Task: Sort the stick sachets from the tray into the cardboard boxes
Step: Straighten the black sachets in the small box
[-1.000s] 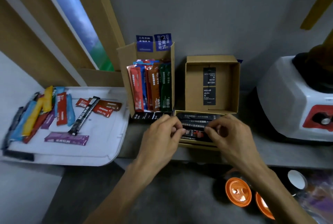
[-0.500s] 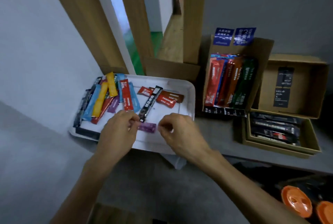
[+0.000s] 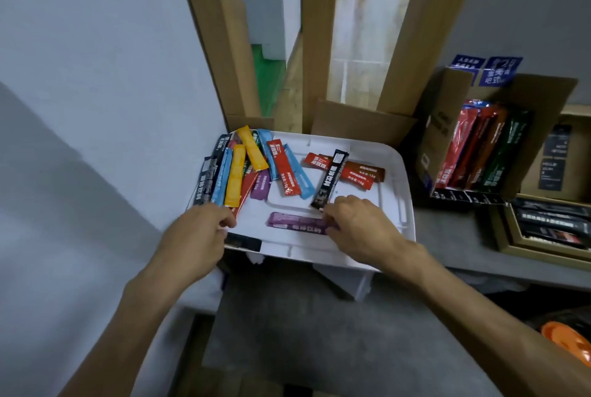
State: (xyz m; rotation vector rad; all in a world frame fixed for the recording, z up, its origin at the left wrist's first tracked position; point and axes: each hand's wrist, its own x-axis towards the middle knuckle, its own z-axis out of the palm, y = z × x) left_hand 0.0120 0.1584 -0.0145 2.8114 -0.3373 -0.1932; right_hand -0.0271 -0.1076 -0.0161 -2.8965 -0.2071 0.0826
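Note:
A white tray [image 3: 405, 192] holds several loose stick sachets. A fan of black, blue, yellow and red sachets [image 3: 235, 176] lies at its left. A black sachet [image 3: 329, 179] lies slanted over red ones in the middle. A purple sachet [image 3: 294, 222] lies flat near the front edge. My left hand [image 3: 198, 236] has its fingertips pinched at the near ends of the left pile; which sachet it grips is hidden. My right hand [image 3: 358, 227] presses its thumb and fingers on the purple sachet's right end. An upright cardboard box [image 3: 443, 131] holds standing coloured sachets. A low box [image 3: 543, 252] holds black ones.
An open brown box [image 3: 575, 153] stands behind the low box at the far right. Wooden door frames [image 3: 319, 45] rise behind the tray. The tray overhangs the grey counter [image 3: 447, 236]. An orange lid [image 3: 566, 342] lies low on the right.
Both hands left the low box on the right and came over the tray. Then my left hand moved from the purple sachet to the left pile, while my right hand stayed at the purple sachet's end.

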